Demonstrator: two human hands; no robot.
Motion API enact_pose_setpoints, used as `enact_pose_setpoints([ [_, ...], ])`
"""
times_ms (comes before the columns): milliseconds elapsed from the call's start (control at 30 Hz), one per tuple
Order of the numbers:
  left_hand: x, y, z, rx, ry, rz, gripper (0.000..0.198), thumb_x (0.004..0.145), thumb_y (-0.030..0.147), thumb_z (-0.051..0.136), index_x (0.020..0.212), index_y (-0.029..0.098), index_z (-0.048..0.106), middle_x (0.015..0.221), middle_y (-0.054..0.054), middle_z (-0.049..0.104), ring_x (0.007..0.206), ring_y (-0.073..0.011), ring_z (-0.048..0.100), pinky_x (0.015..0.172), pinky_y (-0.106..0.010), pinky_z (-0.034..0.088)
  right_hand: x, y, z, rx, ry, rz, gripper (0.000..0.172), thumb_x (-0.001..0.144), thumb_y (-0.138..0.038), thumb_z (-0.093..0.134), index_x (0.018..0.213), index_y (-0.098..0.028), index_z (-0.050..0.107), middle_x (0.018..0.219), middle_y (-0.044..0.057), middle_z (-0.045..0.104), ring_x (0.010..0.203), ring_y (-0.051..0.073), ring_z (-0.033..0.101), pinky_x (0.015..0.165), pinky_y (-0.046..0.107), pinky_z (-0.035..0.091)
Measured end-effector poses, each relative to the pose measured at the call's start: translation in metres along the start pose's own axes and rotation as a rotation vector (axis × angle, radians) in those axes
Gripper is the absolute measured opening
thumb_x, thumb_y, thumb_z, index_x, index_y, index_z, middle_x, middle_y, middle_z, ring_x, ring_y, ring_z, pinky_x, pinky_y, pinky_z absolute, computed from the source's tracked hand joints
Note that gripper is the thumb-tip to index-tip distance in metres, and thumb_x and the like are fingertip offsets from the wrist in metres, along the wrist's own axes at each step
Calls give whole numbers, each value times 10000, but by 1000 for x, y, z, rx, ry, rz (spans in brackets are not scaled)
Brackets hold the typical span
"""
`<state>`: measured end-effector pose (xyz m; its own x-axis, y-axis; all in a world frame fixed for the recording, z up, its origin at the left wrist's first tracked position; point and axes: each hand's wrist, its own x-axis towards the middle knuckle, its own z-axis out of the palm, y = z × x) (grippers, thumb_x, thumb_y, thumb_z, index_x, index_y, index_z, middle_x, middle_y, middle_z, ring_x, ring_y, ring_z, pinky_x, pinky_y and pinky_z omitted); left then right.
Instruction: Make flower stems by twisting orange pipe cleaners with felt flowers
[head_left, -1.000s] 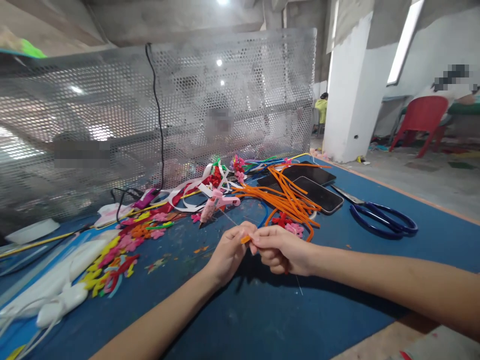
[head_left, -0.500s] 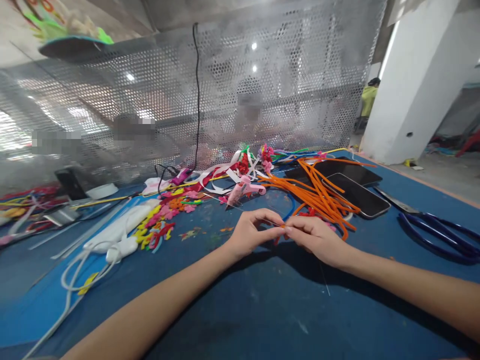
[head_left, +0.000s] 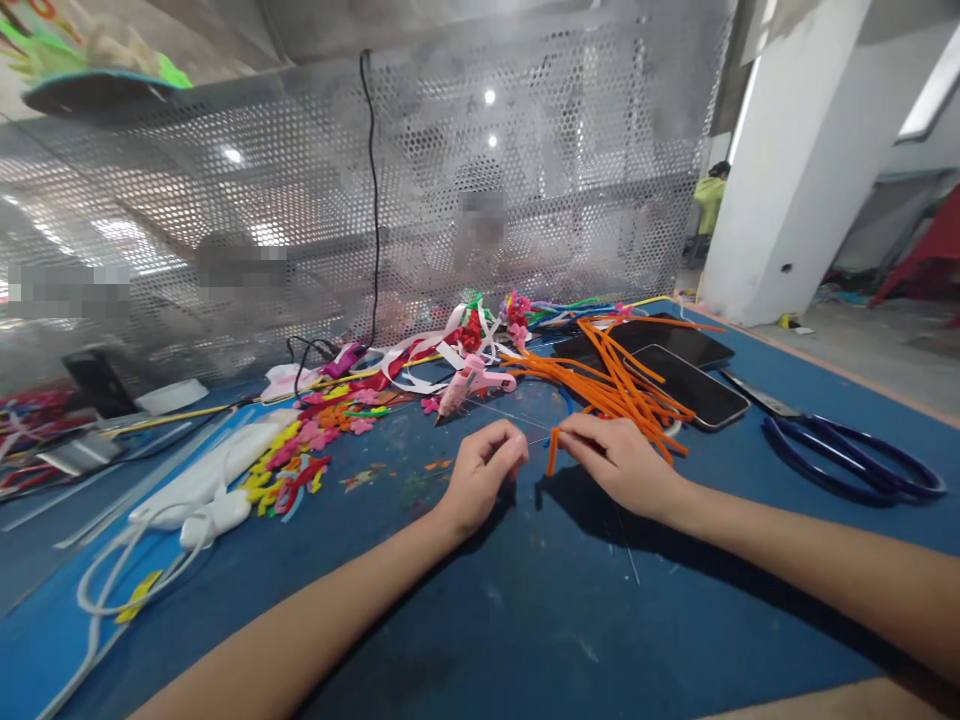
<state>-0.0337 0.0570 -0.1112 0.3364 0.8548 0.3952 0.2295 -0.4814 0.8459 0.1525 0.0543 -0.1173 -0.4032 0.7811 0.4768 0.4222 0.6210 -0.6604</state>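
My right hand (head_left: pixel 622 462) pinches a short, bent piece of orange pipe cleaner (head_left: pixel 553 455), which hangs from the fingertips above the blue table. Just to its left, my left hand (head_left: pixel 486 468) is closed, thumb pressed against curled fingers. A faint thin strand runs between the two hands; what the left fingers hold, if anything, is hidden. Behind the hands lies a pink glue gun (head_left: pixel 474 380), its nozzle pointing down and left. A bunch of orange pipe cleaners (head_left: pixel 630 385) spreads out behind my right hand.
Scissors with dark blue handles (head_left: pixel 847 460) lie at right, beside a phone (head_left: pixel 690 388). Small colourful pieces (head_left: pixel 315 445) and a white power strip (head_left: pixel 214 465) with a looped cable lie at left. A perforated metal panel (head_left: pixel 435 220) stands behind the table (head_left: pixel 465 640).
My hands were together at the fingertips and have moved apart. The left hand has drawn back to the left and curled closed; the orange piece now shows in my right fingers.
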Motion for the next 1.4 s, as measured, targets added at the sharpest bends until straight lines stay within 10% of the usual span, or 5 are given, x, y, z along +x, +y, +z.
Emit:
enact_pose_setpoints([
  [167, 0, 2, 6, -61, -147, -156, 286, 785, 369, 541, 614, 140, 557, 468, 37, 485, 393, -68, 417, 409, -178, 332, 3, 16, 0, -362, 6, -135, 250, 913, -219, 335, 753, -164, 518, 640, 7, 525, 562, 112, 459, 546, 227, 266],
  [667, 9, 4, 9, -6, -51, -209, 222, 731, 282, 618, 891, 169, 723, 772, -30, 689, 503, -89, 500, 528, -206, 447, 2, 13, 3, -512, -27, -217, 236, 901, -195, 340, 775, -160, 537, 659, 32, 602, 553, 119, 498, 521, 251, 212],
  [933, 9, -5, 4, -112, 29, -159, 135, 673, 253, 690, 770, 166, 720, 745, -33, 652, 539, -90, 509, 479, -191, 410, 7, 6, 3, -83, -152, -80, 221, 875, -201, 396, 688, -163, 506, 618, -5, 507, 576, 98, 443, 569, 220, 287],
  [1167, 9, -5, 3, -292, -109, -186, 179, 702, 322, 684, 726, 148, 647, 710, -11, 593, 489, -69, 490, 434, -182, 377, 13, 7, -3, 701, -490, 432, 209, 825, -351, 479, 716, -173, 486, 452, -103, 278, 358, 40, 200, 344, 168, 159],
  [1400, 13, -7, 5, -384, -78, -276, 263, 688, 365, 688, 616, 117, 638, 651, -23, 600, 572, -105, 537, 538, -216, 446, 17, 6, -1, 647, -433, 497, 198, 802, -340, 523, 715, -164, 498, 468, -105, 320, 330, 9, 218, 298, 130, 159],
])
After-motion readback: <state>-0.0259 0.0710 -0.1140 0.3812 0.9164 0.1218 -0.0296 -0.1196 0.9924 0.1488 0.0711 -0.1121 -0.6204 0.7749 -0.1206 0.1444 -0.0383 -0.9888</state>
